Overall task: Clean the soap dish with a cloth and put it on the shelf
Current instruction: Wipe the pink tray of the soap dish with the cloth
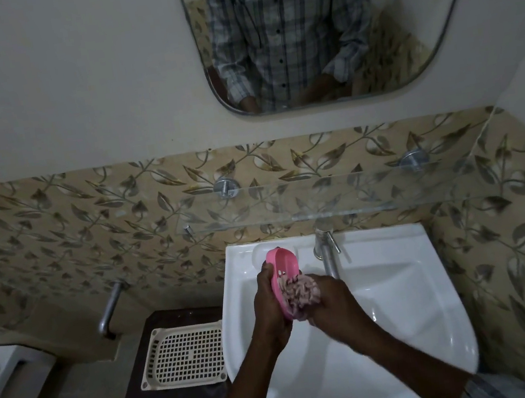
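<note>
Wiping goes on over the sink (407,330): left hand (269,302) grips the tilted pink soap dish (282,267), right hand (331,300) presses the bunched cloth (301,291) inside. Better to reach the far end too.

Leaf-patterned wall tiles (56,227), white basin (403,297), rounded mirror (297,25), dim light

White sink (407,330): wall-mounted, basin rounded at the front.
Metal tap (326,254): at the sink's back edge, spout over the basin.
Mirror (297,25): on the wall above the sink, rounded corners.
Leaf-patterned tiles (57,234): wall band behind and beside the sink.
Cream perforated tray (185,354): just left of the sink, on a dark stand (167,397).
Metal wall spout (109,308): further left of the sink.
</note>
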